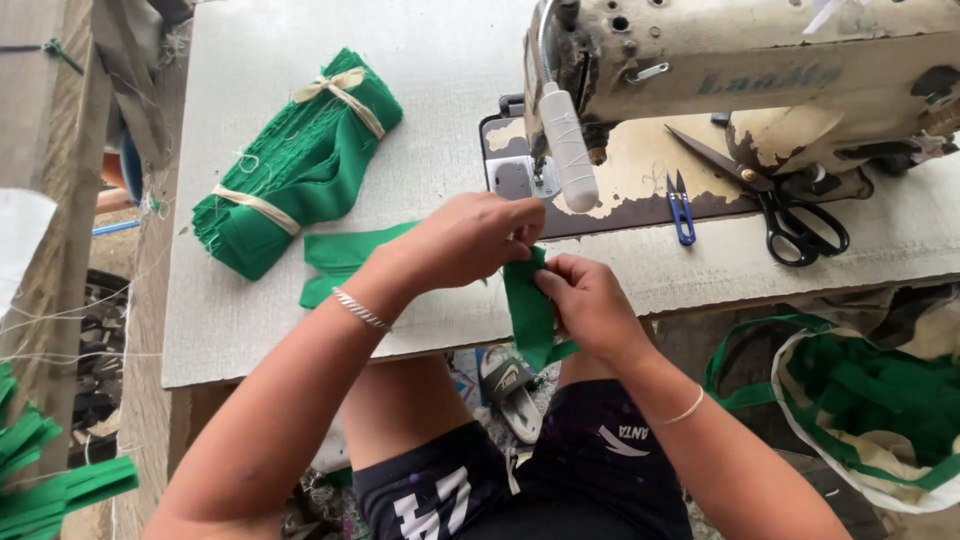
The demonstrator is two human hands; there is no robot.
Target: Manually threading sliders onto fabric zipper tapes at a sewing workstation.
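Head view | left hand (470, 240) – fingers pinched shut on green fabric strip (527, 310) | right hand (590, 305) – closed grip on same strip, at counter (250, 330) front edge, just before sewing machine (740, 70) | tied green bundle (300, 160) well left.

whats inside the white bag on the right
The white bag with green trim holds a heap of loose green fabric pieces. Anything beneath that top layer is covered and cannot be seen.

green fabric strip (527, 312), folded, draped over table edge
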